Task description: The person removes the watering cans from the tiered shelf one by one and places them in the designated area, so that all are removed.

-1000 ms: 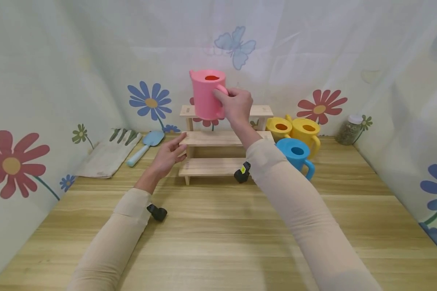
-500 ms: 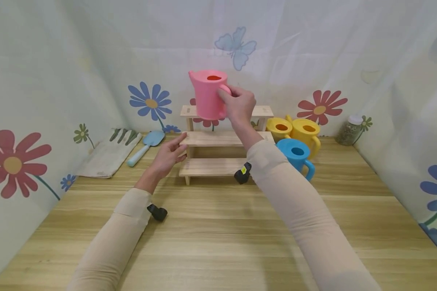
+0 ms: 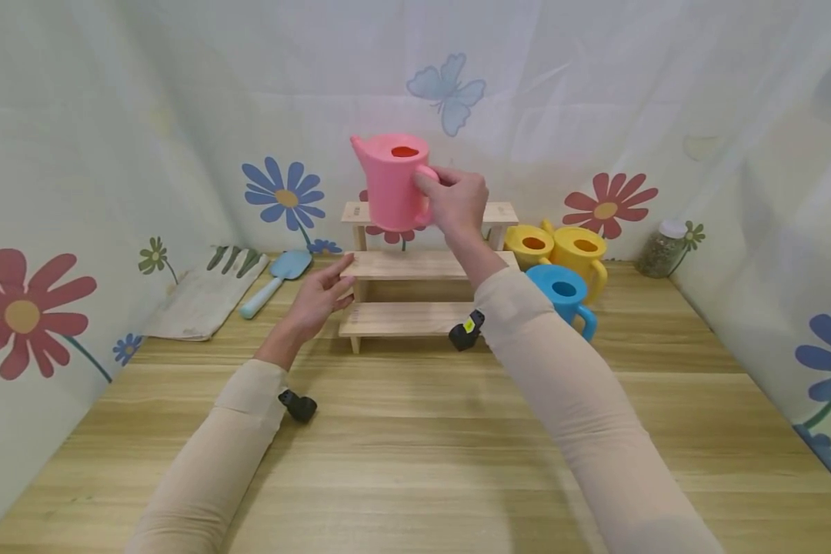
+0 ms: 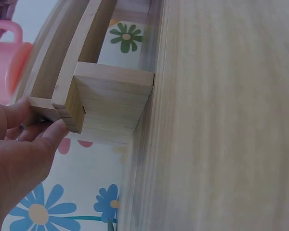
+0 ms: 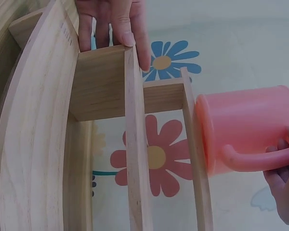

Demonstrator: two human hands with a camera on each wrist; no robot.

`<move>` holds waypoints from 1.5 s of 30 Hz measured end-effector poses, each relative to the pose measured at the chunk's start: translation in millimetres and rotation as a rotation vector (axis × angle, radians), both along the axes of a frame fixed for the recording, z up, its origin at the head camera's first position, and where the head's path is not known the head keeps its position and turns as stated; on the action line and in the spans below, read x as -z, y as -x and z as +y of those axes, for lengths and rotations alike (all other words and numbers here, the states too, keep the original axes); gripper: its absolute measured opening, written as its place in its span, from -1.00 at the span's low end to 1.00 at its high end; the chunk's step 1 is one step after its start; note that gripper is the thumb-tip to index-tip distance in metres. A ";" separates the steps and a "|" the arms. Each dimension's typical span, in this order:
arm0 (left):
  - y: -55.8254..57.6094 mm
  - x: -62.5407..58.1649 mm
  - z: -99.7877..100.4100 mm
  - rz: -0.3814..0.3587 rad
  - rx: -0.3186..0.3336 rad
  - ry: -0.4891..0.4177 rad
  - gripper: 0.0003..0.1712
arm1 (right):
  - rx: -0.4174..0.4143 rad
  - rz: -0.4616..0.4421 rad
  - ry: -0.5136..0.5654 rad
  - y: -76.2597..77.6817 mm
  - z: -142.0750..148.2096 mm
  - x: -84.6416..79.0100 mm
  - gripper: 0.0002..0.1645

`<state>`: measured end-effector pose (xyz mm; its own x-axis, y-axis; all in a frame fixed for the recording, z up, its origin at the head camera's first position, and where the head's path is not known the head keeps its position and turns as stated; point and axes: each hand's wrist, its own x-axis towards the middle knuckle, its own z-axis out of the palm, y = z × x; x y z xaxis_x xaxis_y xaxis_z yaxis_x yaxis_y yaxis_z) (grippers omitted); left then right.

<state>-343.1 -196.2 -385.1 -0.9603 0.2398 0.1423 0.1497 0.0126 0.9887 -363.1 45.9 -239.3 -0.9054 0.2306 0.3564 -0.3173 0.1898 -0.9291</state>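
Note:
My right hand (image 3: 460,201) grips the handle of a pink watering can (image 3: 392,185), thumb on top of the handle. The can is upright, its spout pointing left, and overlaps the top board of a three-tier wooden stand (image 3: 415,264). In the right wrist view, the can's base (image 5: 205,139) is right at the top board's edge. My left hand (image 3: 318,298) holds the left end of the stand's middle board. From the left wrist view, thumb and fingers (image 4: 58,132) lie on either side of that board's end.
Two yellow watering cans (image 3: 579,248) and a blue one (image 3: 559,286) stand right of the stand. A jar with a white lid (image 3: 660,250) is at the far right. Left lie a light-blue trowel (image 3: 288,266) and a folded cloth with green-tipped glove fingers (image 3: 204,300).
The pink watering can has turned so its spout shows more to the left. My right hand has shifted slightly rightward; the left hand has stayed at the stand.

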 end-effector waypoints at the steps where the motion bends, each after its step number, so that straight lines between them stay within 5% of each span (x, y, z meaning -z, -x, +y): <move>1: 0.1 0.0 0.2 0.002 0.000 0.001 -0.36 | -0.003 0.001 0.002 -1.1 2.0 -0.5 -0.61; 13: 2.0 2.0 -1.3 0.002 0.007 0.006 -0.37 | -0.013 0.060 0.024 -19.7 58.0 0.2 -0.60; 29: 11.0 3.8 -0.4 -0.003 0.021 -0.008 -0.37 | 0.148 0.095 -0.032 -59.7 151.3 6.4 -0.45; 38: 8.2 6.0 -5.7 -0.009 0.007 0.009 -0.37 | 0.261 -0.036 0.033 -79.6 200.6 19.8 -0.34; 45: 9.6 5.2 -6.7 -0.003 0.019 0.004 -0.37 | 0.323 -0.040 0.074 -85.0 233.7 25.0 -0.34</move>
<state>-352.7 -202.9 -390.4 -0.9560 0.2588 0.1381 0.1466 0.0136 0.9891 -278.1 279.6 -264.2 -0.7945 0.5318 0.2934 -0.2149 0.2057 -0.9547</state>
